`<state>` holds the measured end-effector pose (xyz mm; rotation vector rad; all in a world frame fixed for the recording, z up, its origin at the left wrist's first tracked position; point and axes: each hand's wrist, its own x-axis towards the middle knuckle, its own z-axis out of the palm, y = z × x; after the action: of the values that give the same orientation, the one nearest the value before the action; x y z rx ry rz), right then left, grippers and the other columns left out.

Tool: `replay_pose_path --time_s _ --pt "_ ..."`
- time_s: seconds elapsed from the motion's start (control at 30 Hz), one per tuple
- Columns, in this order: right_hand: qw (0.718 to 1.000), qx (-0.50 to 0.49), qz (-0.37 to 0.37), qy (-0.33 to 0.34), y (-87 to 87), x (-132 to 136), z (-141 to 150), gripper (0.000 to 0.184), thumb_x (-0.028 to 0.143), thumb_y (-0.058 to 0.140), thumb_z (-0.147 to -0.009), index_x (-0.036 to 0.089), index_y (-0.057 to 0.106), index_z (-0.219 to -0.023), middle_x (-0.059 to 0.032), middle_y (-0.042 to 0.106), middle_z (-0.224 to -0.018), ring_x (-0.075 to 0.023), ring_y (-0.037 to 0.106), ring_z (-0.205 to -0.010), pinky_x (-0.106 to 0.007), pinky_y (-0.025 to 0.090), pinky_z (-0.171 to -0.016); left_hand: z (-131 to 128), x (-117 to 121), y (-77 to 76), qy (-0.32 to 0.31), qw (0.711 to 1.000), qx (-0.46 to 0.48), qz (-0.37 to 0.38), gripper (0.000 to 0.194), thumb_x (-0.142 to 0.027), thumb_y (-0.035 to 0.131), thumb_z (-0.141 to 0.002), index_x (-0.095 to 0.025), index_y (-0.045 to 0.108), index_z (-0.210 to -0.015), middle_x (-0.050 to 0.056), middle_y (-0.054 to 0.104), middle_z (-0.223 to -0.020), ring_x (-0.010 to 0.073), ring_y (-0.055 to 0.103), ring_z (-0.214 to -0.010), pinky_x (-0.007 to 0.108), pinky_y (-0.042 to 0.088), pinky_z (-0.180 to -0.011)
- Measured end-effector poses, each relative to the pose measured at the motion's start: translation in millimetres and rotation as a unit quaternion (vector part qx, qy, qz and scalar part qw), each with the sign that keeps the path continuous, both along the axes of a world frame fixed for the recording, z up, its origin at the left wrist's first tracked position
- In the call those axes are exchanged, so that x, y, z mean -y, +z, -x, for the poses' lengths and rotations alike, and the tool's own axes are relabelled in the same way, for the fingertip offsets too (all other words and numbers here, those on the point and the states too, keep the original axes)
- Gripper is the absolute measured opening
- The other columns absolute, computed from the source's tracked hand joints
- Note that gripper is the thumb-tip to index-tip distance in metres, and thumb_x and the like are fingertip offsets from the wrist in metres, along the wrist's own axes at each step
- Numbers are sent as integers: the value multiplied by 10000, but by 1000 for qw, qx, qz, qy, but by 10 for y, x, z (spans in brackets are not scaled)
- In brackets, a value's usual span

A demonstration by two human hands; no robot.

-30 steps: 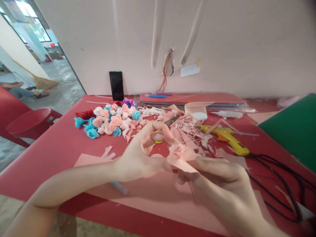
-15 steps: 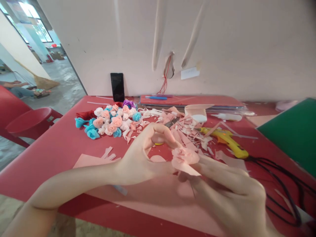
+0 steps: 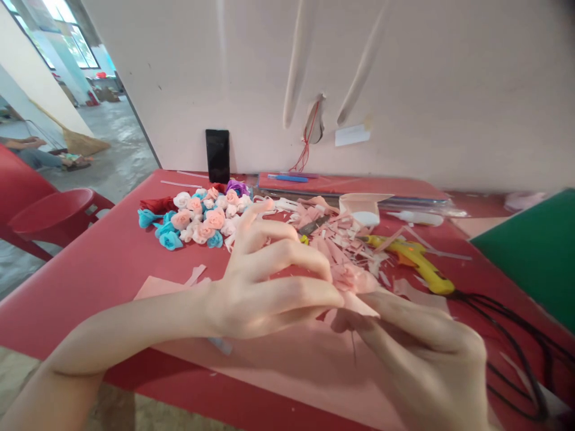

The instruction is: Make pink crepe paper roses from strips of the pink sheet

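Note:
A pink paper rose (image 3: 354, 278) with a loose outer petal is between my two hands, above the middle of the table. My right hand (image 3: 426, 347) is closed on its base from the right, thumb and fingers pinching it. From the left, the fingers of my left hand (image 3: 274, 281) curl against the petal, back of the hand toward me; its thumb is hidden. Under both hands lies a large pink paper sheet (image 3: 287, 365). Beyond them are pink paper scraps (image 3: 327, 239) and a partly covered dark blade-like tool (image 3: 313, 225).
Finished pink, white, blue, red and purple paper roses (image 3: 204, 218) lie in a heap at left. A yellow glue gun (image 3: 415, 263) with black cords (image 3: 507, 329) rests at right. A phone (image 3: 218, 157) leans on the wall. A green board (image 3: 534, 251) stands far right.
My left hand has turned over, its back now toward me, and its fingers have moved onto the petal. My right hand still holds the rose, which shifted slightly right.

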<state>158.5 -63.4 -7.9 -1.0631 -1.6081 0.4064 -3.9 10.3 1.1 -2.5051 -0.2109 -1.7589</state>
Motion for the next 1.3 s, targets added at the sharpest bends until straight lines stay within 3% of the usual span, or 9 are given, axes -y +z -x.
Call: replay_pose_path --time_s 0.13,0.27,0.4,0.57,0.9,1.1,1.3 --pt "1000 -11 16 1 7 -3 3 229 135 595 -721 250 646 -530 51 614 -434 -106 503 -347 -181 462 -344 11 3 5 -3 1000 -25 -12 82 -224 628 -752 -275 599 -695 -35 631 -650 153 472 -636 319 409 -658" --pt "999 -23 46 5 3 5 2 213 97 605 -695 279 704 -646 59 638 -468 -103 532 -365 -155 460 -352 -7 45 38 -24 998 -2 54 83 -257 612 -756 -225 583 -686 -7 617 -616 153 477 -618 332 410 -646" --pt "999 -28 46 3 4 3 15 211 126 598 -687 243 645 -519 52 606 -430 -98 520 -353 -146 437 -339 -21 75 70 -14 995 10 103 80 -187 599 -755 -228 569 -693 -14 632 -645 145 497 -614 328 412 -655" --pt "999 -12 45 -22 -19 32 4 177 134 612 -698 246 673 -576 45 616 -445 -104 514 -341 -160 426 -322 -27 98 92 -11 989 7 148 104 -136 635 -703 -219 573 -707 -7 650 -666 155 522 -663 340 420 -693" --pt "999 -24 46 -11 -32 24 29 215 129 595 -717 293 687 -614 62 621 -473 -106 540 -377 -177 446 -379 -31 157 122 32 988 -18 152 127 -68 620 -715 -185 570 -714 -26 651 -661 112 534 -667 310 465 -713" --pt "999 -15 42 -8 -40 32 23 207 105 584 -709 243 633 -563 61 610 -463 -87 538 -390 -145 441 -387 9 153 127 71 990 -42 111 79 -130 621 -756 -186 583 -714 -41 652 -657 96 525 -676 285 486 -731" --pt "1000 -12 24 9 -47 38 15 205 84 586 -719 216 617 -566 57 588 -455 -77 515 -386 -143 433 -386 72 97 138 166 981 -61 -84 42 -214 646 -751 -249 628 -737 -90 664 -626 119 538 -664 411 430 -956"
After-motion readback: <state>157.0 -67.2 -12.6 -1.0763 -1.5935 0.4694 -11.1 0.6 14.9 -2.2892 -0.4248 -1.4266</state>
